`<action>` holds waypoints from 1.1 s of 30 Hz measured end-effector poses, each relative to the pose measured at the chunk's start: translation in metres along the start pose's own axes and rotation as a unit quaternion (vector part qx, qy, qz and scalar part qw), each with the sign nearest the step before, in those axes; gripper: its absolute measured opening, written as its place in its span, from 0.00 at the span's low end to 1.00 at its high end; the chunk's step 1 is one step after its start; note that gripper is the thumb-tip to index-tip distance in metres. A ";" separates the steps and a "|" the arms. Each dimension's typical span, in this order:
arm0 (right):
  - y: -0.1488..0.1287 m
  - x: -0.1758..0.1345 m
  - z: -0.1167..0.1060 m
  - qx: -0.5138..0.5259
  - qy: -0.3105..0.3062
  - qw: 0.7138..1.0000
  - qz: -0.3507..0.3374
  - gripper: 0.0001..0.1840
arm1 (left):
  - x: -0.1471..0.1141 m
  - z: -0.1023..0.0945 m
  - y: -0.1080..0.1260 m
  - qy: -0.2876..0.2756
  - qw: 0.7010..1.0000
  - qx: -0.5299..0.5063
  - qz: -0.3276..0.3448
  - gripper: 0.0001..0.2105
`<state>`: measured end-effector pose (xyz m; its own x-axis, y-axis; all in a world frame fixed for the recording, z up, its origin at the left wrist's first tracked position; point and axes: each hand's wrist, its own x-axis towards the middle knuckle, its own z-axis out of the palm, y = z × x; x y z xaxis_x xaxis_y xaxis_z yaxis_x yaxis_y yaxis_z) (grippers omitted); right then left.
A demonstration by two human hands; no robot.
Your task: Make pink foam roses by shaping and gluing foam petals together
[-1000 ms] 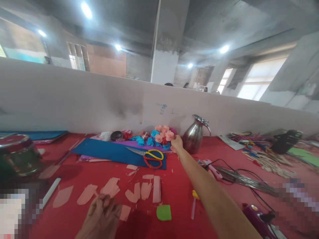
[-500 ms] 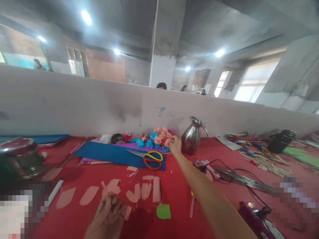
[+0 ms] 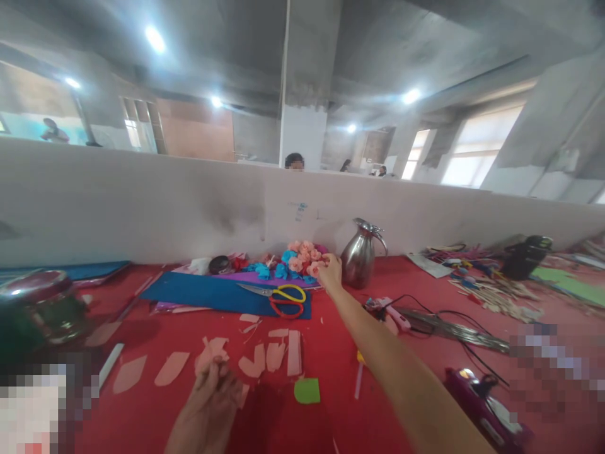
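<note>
The person's right hand is stretched far across the red desk, its fingers at the right-hand edge of a bunch of peach artificial flowers. Thumb and forefinger are close together, their tips touching, or all but touching, the bloom at the front right of the bunch; from over here I can't tell whether they grip it. The other peach blooms sit to the left of those tips and beyond, heaped near the pale partition, with blue flowers beside them on the left. A steel pitcher stands upright just to the right of the knuckles.

Closer in, the left hand is low over the desk, fingers curled into a narrow cluster. A small pile of peach cutouts lies right by its fingertips; whether one is pinched there, I couldn't say. More of these pieces are spread to either side, and a green cutout lies well to the right of that hand. Scissors with one yellow and one red handle rest on a dark blue sheet, blades pointing left, between the flowers and the cutouts.
</note>
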<state>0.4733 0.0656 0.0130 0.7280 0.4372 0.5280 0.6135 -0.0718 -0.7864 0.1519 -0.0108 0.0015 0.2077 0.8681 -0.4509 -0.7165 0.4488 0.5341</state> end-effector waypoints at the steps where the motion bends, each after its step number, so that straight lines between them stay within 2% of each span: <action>1: -0.008 -0.010 -0.004 0.002 0.003 1.000 0.013 0.19 | -0.002 0.002 0.000 -0.017 1.000 -0.002 -0.001 0.05; 3: -0.027 -0.041 -0.012 0.017 -0.010 0.999 0.033 0.19 | -0.003 0.004 -0.001 -0.063 0.998 -0.008 -0.001 0.05; 5: -0.051 -0.084 -0.020 0.109 -0.102 0.988 0.044 0.16 | 0.000 0.000 -0.004 -0.095 0.995 0.005 0.001 0.04; 6: -0.063 -0.108 -0.024 0.162 -0.169 0.971 0.055 0.13 | 0.002 -0.003 -0.006 -0.104 0.994 0.023 0.002 0.04; 8: -0.082 -0.153 -0.034 0.246 -0.308 0.916 0.081 0.08 | 0.006 -0.009 -0.012 -0.142 0.987 0.073 0.019 0.04; 9: -0.088 -0.172 -0.040 0.252 -0.343 0.900 0.091 0.10 | 0.007 -0.012 -0.016 -0.162 0.981 0.103 0.032 0.04; 10: -0.092 -0.187 -0.047 0.243 -0.358 0.898 0.081 0.11 | 0.007 -0.014 -0.020 -0.187 0.972 0.135 0.038 0.05; 13: -0.090 -0.210 -0.063 0.218 -0.331 0.918 -0.011 0.07 | 0.002 -0.014 -0.029 -0.252 0.947 0.191 0.059 0.06; 14: -0.087 -0.212 -0.066 0.225 -0.330 0.916 -0.034 0.09 | -0.001 -0.013 -0.030 -0.266 0.941 0.197 0.070 0.06; 17: -0.073 -0.213 -0.066 0.270 -0.368 0.889 -0.038 0.25 | -0.010 -0.009 -0.032 -0.288 0.932 0.204 0.086 0.03; 19: -0.066 -0.213 -0.062 0.280 -0.372 0.885 -0.025 0.30 | -0.014 -0.007 -0.031 -0.309 0.923 0.218 0.076 0.03; 22: -0.060 -0.211 -0.056 0.267 -0.365 0.892 0.000 0.18 | -0.017 -0.007 -0.026 -0.362 0.901 0.236 0.037 0.03; 24: -0.060 -0.207 -0.058 0.252 -0.379 0.890 0.007 0.09 | -0.014 -0.008 -0.020 -0.383 0.900 0.208 0.007 0.05; 26: -0.061 -0.200 -0.066 0.213 -0.367 0.906 0.000 0.07 | -0.008 -0.010 -0.012 -0.362 0.921 0.146 0.003 0.08; 27: -0.061 -0.196 -0.071 0.187 -0.340 0.922 0.000 0.08 | -0.004 -0.012 -0.007 -0.329 0.938 0.108 0.029 0.08; 30: -0.059 -0.181 -0.085 0.149 -0.231 0.961 0.036 0.11 | 0.009 -0.016 0.009 -0.221 0.966 0.014 0.130 0.04; 33: -0.054 -0.172 -0.092 0.074 -0.110 0.991 0.022 0.13 | 0.017 -0.019 0.014 -0.169 0.971 -0.018 0.169 0.04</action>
<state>0.3433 -0.0878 -0.0058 0.6589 0.6228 0.4220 0.5194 0.0292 -0.8540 0.1330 0.0064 -0.0129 0.1588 0.9873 0.0092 -0.8031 0.1237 0.5828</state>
